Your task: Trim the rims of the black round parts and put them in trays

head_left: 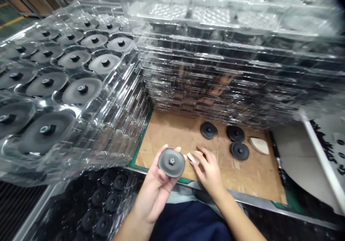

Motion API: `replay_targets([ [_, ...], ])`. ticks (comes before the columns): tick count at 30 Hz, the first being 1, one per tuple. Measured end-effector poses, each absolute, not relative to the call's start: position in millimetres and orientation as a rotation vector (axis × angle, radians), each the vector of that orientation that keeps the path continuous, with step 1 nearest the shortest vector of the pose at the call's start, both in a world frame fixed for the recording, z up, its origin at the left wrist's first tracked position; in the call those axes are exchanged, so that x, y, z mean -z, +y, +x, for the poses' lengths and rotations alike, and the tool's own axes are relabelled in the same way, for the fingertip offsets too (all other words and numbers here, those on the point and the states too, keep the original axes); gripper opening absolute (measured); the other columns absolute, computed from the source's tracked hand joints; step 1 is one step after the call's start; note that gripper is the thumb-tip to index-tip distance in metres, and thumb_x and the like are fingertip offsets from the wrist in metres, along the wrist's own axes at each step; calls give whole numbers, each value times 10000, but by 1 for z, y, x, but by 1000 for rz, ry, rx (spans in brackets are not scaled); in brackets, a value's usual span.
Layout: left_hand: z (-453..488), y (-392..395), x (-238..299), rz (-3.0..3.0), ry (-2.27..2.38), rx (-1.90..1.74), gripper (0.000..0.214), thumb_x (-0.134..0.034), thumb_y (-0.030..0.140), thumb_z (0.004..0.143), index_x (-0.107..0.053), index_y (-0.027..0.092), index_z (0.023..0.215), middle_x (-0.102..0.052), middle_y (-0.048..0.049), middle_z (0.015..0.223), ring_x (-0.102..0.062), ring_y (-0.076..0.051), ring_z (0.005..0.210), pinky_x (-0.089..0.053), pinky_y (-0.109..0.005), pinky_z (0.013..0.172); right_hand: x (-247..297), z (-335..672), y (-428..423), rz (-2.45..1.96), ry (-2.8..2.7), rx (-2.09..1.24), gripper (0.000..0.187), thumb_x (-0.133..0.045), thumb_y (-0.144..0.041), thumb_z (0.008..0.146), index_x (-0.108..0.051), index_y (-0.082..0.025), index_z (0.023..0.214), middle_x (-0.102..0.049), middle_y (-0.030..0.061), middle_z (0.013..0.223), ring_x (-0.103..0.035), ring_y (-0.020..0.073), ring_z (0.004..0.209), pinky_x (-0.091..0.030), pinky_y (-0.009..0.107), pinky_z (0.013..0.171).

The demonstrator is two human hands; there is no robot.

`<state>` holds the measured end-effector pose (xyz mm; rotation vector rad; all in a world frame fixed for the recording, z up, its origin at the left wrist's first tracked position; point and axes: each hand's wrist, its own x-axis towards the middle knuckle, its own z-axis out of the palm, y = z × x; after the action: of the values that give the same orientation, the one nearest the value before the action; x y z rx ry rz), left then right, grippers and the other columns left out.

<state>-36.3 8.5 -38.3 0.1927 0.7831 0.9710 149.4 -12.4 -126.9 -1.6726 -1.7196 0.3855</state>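
Observation:
My left hand (156,194) is closed round the edge of a dark grey rounded disc (176,164) with a small metal-topped stud at its centre, its face turned up toward me. Just to its right, my right hand (208,171) pinches a thin cream-coloured pad (194,157) between thumb and fingers, close to the disc's edge. Beyond, on the cardboard sheet (167,126), lie a black disc (208,130) and two more discs (239,150) that touch each other. A second cream pad (259,145) rests beside them at the right.
Tall stacks of clear plastic trays (215,50) stand behind the cardboard. At left, the top tray (107,79) holds several discs in its pockets. Below the bench edge is another tray of black discs (98,198). A white bin (302,165) stands at right.

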Motion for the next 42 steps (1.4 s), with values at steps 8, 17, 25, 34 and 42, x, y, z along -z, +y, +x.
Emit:
replay_targets([
  [8, -17, 11, 27, 287, 832, -1087, 626, -870, 352, 515, -634, 324, 1094, -626, -35, 1271, -580, -297, 1174, -507, -353, 937, 24, 139, -13, -1479, -1648, -365, 230, -595, -229, 872, -672, -264, 1086, -648, 66, 1121, -600, 206, 1024, -511, 374, 876],
  [17, -2, 4, 20, 284, 852, -1189, 581, -892, 226, 483, -680, 362, 1007, -699, 32, 1150, -647, -231, 1078, -538, -267, 866, 4, 131, -23, -1422, -1775, -260, 254, -608, -156, 839, -696, -242, 1061, -635, 88, 1034, -576, 205, 932, -532, 348, 772],
  [25, 0, 8, 13, 284, 833, -1219, 559, -890, 214, 482, -697, 337, 993, -732, 36, 1102, -693, -186, 980, -558, -213, 809, 0, 132, -24, -1357, -1783, -277, 243, -617, -97, 817, -715, -169, 1028, -626, 114, 1050, -556, 207, 960, -514, 345, 809],
  [34, -7, 8, 13, 246, 747, -1031, 505, -838, 280, 592, -696, 308, 1076, -738, 22, 1095, -682, -153, 989, -540, -220, 862, 5, 156, 5, -1219, -1833, -371, 202, -612, -130, 844, -713, -214, 998, -645, 93, 1096, -580, 216, 996, -517, 400, 845],
  [42, -15, 10, 19, 303, 634, -922, 533, -812, 289, 633, -663, 294, 1144, -719, -18, 1153, -679, -158, 1006, -535, -233, 880, 2, 166, 2, -1170, -1914, -374, 218, -590, -119, 858, -708, -201, 1022, -632, 113, 1111, -559, 218, 1029, -510, 402, 862],
])
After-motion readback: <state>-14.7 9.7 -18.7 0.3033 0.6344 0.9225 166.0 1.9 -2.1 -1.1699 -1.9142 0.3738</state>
